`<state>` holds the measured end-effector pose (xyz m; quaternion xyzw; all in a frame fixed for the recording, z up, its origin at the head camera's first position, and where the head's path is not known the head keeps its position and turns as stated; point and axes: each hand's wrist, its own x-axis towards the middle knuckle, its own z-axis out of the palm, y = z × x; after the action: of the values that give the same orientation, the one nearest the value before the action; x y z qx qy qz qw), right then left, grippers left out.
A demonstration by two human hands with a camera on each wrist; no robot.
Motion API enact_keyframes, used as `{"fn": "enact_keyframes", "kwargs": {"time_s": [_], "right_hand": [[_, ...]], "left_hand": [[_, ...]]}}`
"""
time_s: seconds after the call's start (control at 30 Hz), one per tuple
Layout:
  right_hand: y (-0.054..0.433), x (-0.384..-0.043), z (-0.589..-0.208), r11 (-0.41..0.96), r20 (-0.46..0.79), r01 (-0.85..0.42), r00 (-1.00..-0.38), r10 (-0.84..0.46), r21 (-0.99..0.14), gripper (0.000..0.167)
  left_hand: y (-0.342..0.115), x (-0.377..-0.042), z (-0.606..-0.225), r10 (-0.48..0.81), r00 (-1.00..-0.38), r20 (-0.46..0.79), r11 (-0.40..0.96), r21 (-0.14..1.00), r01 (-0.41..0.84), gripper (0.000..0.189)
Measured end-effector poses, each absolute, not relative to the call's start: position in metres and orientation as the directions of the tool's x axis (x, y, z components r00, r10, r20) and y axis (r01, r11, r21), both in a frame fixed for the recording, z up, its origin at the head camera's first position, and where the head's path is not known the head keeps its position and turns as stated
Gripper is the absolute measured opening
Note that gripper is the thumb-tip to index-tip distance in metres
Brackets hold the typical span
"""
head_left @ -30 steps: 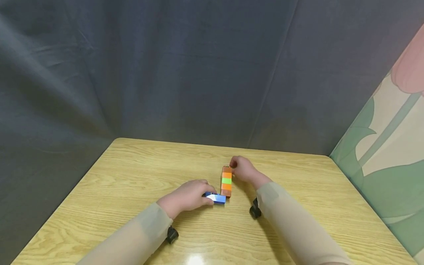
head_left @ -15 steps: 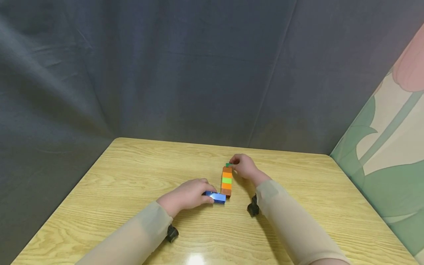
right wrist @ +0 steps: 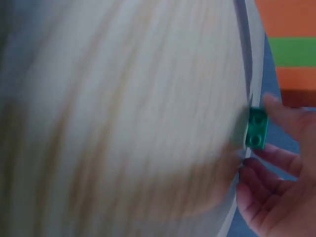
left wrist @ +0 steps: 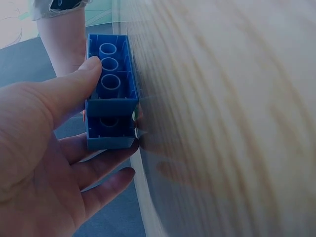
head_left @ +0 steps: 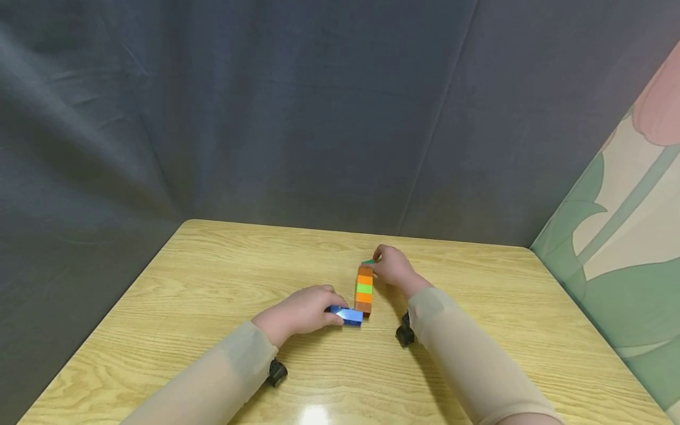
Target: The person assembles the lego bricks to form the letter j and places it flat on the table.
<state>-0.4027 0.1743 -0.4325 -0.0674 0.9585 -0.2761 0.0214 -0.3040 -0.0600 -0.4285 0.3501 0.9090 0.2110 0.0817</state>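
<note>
A row of joined toy bricks [head_left: 364,289] in brown, orange and lime green lies on the table, with blue bricks [head_left: 352,316] at its near end. My left hand [head_left: 303,313] pinches those blue bricks. Their hollow undersides show in the left wrist view, the thumb [left wrist: 89,66] pressed against one blue brick [left wrist: 118,89]. At the far end of the row my right hand [head_left: 394,265] pinches a small green brick [right wrist: 256,128] between thumb and fingers. In the head view the fingers partly cover this green brick [head_left: 368,261]; whether it touches the row is unclear.
The wood-grain table [head_left: 223,277] reaches back to a dark curtain [head_left: 319,147]. A wall panel with a flower pattern [head_left: 627,248] stands along the right side. Each wrist bears a small black camera, such as the left camera [head_left: 277,373].
The green brick, hidden at first, came into view past the row's far end and now sits at a different angle in my right fingers. My left hand stays in place on the blue bricks.
</note>
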Motion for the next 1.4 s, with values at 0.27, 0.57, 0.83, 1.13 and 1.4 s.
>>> {"fn": "enact_keyframes", "kwargs": {"time_s": [0.27,0.57,0.83,1.13,1.4], "right_hand": [[0.1718,-0.4044,-0.4348,0.798,-0.012,-0.155,-0.98,-0.199,-0.582,0.033],[0.1732,-0.4014,-0.434,0.736,0.017,-0.182,-0.974,-0.226,-0.652,0.041],[0.1734,-0.4014,-0.4346,0.78,0.037,-0.2,-0.974,-0.222,-0.593,0.026],[0.1733,-0.4007,-0.4342,0.767,0.023,-0.187,-0.975,-0.22,-0.613,0.029],[0.172,-0.4032,-0.4359,0.757,0.017,-0.17,-0.978,-0.206,-0.63,0.03]], "left_hand": [[-0.0602,-0.3034,-0.4269,0.673,-0.74,-0.006,0.668,0.436,0.604,0.032],[-0.061,-0.3035,-0.4274,0.679,-0.735,-0.003,0.662,0.436,0.61,0.031],[-0.0605,-0.3042,-0.4277,0.661,-0.75,-0.009,0.671,0.453,0.587,0.032],[-0.0595,-0.306,-0.4278,0.649,-0.761,-0.013,0.68,0.458,0.573,0.033],[-0.0587,-0.3064,-0.4285,0.655,-0.755,-0.01,0.671,0.466,0.577,0.034]]}}
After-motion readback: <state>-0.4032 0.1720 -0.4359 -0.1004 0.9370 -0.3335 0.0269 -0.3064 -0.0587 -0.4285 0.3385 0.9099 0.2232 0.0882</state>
